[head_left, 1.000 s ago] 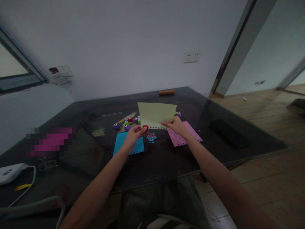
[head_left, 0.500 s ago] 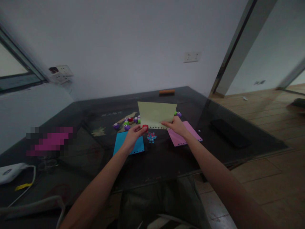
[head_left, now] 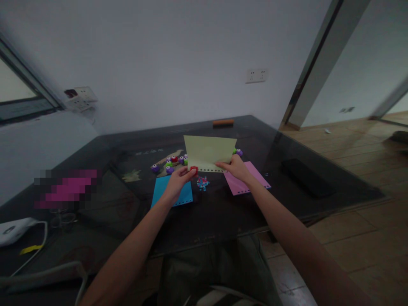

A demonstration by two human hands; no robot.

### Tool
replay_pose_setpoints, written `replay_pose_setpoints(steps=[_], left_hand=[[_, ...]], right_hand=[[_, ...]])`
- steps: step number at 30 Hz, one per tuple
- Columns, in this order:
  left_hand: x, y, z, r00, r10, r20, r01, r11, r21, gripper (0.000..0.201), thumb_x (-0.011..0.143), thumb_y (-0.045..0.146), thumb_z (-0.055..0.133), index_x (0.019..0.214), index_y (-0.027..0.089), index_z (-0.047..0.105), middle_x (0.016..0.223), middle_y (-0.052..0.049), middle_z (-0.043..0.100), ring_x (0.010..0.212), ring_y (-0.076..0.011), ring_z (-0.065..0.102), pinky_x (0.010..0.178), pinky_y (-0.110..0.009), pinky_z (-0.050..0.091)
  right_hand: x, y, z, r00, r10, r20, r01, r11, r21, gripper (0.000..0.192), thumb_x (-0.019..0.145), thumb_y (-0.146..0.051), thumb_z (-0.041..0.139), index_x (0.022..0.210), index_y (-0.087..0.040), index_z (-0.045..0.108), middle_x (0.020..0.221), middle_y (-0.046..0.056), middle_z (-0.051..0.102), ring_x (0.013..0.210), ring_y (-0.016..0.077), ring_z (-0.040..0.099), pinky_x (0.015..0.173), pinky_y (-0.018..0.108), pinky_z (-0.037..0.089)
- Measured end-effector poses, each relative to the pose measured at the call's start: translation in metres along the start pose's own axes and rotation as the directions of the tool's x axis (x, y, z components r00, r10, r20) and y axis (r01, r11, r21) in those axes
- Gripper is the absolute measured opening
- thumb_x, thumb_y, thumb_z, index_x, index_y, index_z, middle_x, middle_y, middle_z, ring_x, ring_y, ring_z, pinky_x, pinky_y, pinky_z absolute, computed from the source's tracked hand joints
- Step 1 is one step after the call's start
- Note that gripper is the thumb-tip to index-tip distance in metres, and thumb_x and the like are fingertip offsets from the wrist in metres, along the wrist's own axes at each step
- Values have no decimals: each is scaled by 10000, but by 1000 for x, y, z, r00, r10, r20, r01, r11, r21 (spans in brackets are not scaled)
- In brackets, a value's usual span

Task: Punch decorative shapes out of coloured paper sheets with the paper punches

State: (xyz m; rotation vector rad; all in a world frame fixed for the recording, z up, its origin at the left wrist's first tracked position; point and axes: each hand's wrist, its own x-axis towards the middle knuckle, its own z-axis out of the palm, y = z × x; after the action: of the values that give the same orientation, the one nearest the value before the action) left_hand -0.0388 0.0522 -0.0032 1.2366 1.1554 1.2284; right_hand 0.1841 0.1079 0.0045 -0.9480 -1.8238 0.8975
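Note:
A pale yellow sheet of paper [head_left: 210, 151], with a row of small holes along its near edge, is held tilted up above the table. My left hand [head_left: 178, 180] is closed on a small red paper punch [head_left: 194, 171] at the sheet's lower left corner. My right hand [head_left: 236, 167] pinches the sheet's lower right part, thumb on the near face. Below the sheet lies a small heap of blue and pink paper bits [head_left: 202, 183]. A blue sheet [head_left: 184, 196] with holes lies under my left wrist, and a pink sheet [head_left: 256, 176] with holes beside my right.
Several purple, green and red punches [head_left: 170, 163] sit behind my left hand; others show past the yellow sheet's right edge. A black case [head_left: 307, 177] lies at the right, an orange-brown roll [head_left: 223, 123] at the back. White cabled device [head_left: 15, 230] stands left on the dark table [head_left: 216, 221].
Almost nothing differs. Both hands, the yellow sheet and the red punch keep their places, apart from a very slight shift of the view.

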Motion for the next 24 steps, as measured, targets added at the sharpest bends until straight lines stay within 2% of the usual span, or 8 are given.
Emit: replay_pose_setpoints(steps=[24], left_hand=[[0, 1, 0, 1000, 11, 5, -11, 999, 36, 353, 687, 389, 658, 960, 165, 644, 978, -91, 666, 868, -215, 622, 765, -303, 463]], right_hand=[[1, 4, 0, 1000, -6, 5, 6, 1000, 25, 292, 698, -344, 652, 902, -137, 680, 962, 98, 685, 846, 220, 638, 796, 384, 497]])
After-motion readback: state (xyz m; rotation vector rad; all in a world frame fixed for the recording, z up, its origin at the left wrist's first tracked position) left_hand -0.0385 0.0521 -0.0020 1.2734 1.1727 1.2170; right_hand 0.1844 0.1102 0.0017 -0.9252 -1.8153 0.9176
